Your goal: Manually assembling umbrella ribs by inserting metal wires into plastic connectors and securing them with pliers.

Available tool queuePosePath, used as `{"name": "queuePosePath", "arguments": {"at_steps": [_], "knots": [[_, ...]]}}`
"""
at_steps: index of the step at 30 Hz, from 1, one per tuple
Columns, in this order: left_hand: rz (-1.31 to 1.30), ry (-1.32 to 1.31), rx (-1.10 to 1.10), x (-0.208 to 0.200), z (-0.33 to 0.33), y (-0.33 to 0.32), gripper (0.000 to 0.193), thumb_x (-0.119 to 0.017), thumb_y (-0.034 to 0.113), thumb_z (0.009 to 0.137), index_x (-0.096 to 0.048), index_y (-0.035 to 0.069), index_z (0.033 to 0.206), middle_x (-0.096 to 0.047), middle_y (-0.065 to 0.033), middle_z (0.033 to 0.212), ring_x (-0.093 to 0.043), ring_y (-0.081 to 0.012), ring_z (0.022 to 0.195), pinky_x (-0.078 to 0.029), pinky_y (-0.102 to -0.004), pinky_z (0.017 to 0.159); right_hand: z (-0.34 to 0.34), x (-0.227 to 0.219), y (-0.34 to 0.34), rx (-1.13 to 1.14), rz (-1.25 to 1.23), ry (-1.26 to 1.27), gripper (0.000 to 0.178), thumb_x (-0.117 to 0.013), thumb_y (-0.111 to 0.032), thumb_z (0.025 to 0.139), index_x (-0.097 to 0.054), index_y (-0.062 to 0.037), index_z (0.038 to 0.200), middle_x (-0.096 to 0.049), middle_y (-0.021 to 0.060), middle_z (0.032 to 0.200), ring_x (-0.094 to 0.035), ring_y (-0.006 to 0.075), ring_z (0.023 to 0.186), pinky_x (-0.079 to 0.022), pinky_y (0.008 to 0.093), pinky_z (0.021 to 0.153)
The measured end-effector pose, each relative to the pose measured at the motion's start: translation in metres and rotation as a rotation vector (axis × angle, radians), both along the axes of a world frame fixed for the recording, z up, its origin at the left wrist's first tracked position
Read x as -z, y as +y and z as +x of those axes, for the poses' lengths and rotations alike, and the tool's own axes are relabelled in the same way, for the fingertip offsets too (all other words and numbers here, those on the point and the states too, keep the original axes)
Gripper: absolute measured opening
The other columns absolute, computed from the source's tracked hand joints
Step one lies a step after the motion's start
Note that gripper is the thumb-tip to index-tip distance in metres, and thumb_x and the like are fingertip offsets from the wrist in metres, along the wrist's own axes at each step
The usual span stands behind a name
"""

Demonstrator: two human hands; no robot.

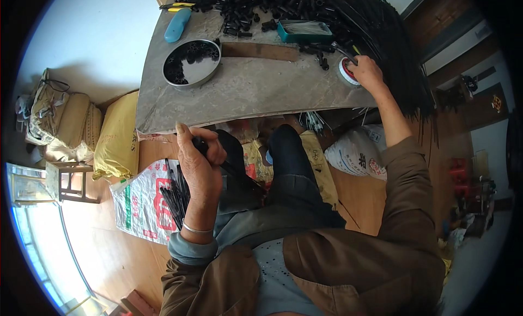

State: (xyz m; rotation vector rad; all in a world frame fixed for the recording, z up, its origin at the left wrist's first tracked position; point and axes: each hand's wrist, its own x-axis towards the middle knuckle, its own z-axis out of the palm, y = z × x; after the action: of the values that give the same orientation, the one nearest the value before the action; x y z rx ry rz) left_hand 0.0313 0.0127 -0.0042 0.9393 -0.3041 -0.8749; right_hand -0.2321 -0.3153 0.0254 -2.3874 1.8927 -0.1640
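My left hand (200,155) is closed around a slim black rod with a rounded black end (200,145), held in front of the table edge above my lap. The rest of the rod runs down toward my knee and is hard to make out. Over the right side of the table, my right hand (366,74) has its fingers bent down into a small round red and white tub (348,72). A black, stick-like piece (344,52) juts out from beside those fingers. Whatever lies under the fingertips is hidden.
On the grey table (261,93) stand a round metal pan (192,85) of small black pieces and a green box (305,30) of thin pale rods. Behind lies a heap of black fittings (256,5). Long black rods (389,49) hang over the right edge. A sack (357,155) stands below.
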Motion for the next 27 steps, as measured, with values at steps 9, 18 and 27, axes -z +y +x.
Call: {"name": "queuePosePath", "arguments": {"at_steps": [9, 18, 27], "knots": [[0.001, 0.001, -0.006, 0.000, -0.004, -0.002, 0.055, -0.034, 0.049, 0.100, -0.052, 0.003, 0.076, -0.032, -0.0002, 0.048, -0.030, -0.0110, 0.044, -0.027, -0.0269, 0.044, 0.000, -0.008, -0.011, 0.010, -0.067, -0.086, 0.032, -0.057, -0.032, 0.089, -0.065, -0.0054, 0.104, -0.066, 0.0182, 0.102, -0.060, 0.0380, 0.101, -0.047, 0.0466, 0.084], [-0.216, -0.024, 0.200, 0.002, -0.017, 0.000, 0.054, -0.031, 0.048, 0.101, -0.056, -0.001, 0.103, -0.043, -0.0004, 0.066, -0.038, -0.0102, 0.061, -0.034, -0.0245, 0.059, 0.037, -0.027, 0.066, -0.269, 0.797, -1.261, 0.017, -0.062, -0.018, 0.089, -0.057, -0.0035, 0.084, -0.048, -0.0019, 0.068, -0.044, 0.0056, 0.056, -0.039, 0.0244, 0.054], [-0.247, -0.274, 0.145, 0.004, -0.018, 0.011, 0.041, -0.039, 0.036, 0.102, -0.052, 0.002, 0.122, -0.046, 0.0009, 0.082, -0.040, -0.0078, 0.074, -0.037, -0.0212, 0.068, 0.134, 0.006, 0.197, -0.496, 1.308, -1.530, 0.031, -0.064, -0.032, 0.090, -0.055, -0.0045, 0.079, -0.045, -0.0021, 0.067, -0.042, 0.0077, 0.058, -0.036, 0.0253, 0.055]]}}
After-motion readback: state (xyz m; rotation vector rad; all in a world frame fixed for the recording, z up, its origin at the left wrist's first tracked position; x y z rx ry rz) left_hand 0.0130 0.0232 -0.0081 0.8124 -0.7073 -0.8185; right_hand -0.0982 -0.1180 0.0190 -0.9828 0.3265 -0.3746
